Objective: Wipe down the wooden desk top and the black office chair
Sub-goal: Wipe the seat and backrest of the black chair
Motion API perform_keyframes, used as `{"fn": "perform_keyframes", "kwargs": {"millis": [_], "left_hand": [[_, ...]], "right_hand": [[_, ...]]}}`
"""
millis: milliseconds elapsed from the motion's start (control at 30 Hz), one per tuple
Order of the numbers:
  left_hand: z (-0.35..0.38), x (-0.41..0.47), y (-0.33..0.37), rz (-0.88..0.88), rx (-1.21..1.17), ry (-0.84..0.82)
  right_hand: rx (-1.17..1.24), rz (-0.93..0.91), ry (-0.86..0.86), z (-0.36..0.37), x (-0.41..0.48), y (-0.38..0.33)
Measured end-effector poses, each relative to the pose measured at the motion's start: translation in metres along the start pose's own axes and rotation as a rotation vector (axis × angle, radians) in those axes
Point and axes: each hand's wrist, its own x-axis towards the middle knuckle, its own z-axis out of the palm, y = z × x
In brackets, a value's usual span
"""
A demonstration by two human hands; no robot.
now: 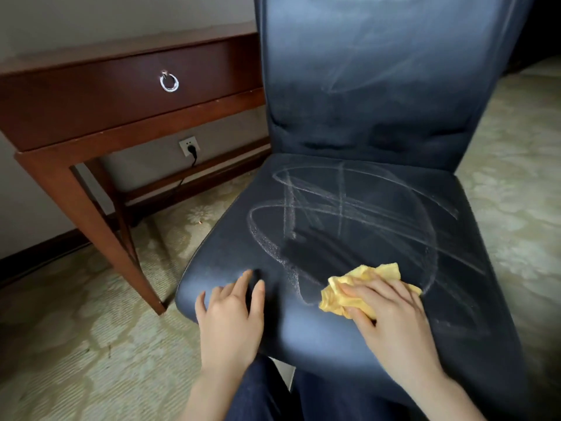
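My right grip (391, 308) clutched the crumpled yellow cloth (338, 299); my flat, empty left grip (230, 314) braced the black padded office chair (349, 338). I judged firm overlapping strokes best for its white scribbles (318, 202).

yellow cloth (332, 297) lies on chalk-marked black chair (364, 101)

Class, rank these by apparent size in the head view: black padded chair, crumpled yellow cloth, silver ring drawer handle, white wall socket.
1. black padded chair
2. crumpled yellow cloth
3. silver ring drawer handle and white wall socket: look alike, both farther off, so unranked.
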Motion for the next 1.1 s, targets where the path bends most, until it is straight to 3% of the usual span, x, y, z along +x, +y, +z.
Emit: {"fn": "perform_keyframes", "kwargs": {"millis": [100, 367, 467, 567, 733, 900, 967, 1100], "left_hand": [[-0.001, -0.001, 0.003, 0.051, -0.082, 0.09], [0.008, 0.016, -0.012, 0.248, -0.069, 0.072], [0.014, 0.021, -0.024, 0.204, -0.07, 0.045], [0.027, 0.012, -0.023, 0.099, -0.247, 0.024], [0.042, -0.004, -0.01, 0.082, -0.284, 0.059], [0.045, -0.011, -0.007, 0.025, -0.289, 0.033], [0.044, -0.011, -0.007, 0.022, -0.3, 0.026], [0.042, -0.012, -0.008, 0.027, -0.315, 0.032]], "right_hand": [[-0.04, 0.084, 0.074, -0.014, -0.01, 0.036], [-0.195, 0.407, 0.199, -0.037, 0.032, 0.124], [-0.221, 0.569, 0.175, -0.035, 0.061, 0.132], [-0.252, 0.639, 0.133, -0.027, 0.081, 0.118], [-0.282, 0.379, 0.049, 0.004, 0.086, 0.049], [-0.155, 0.089, -0.007, 0.025, 0.048, -0.008], [-0.047, 0.025, -0.077, 0.02, 0.035, -0.012], [0.428, 0.034, -0.132, -0.009, 0.034, -0.004]]}}
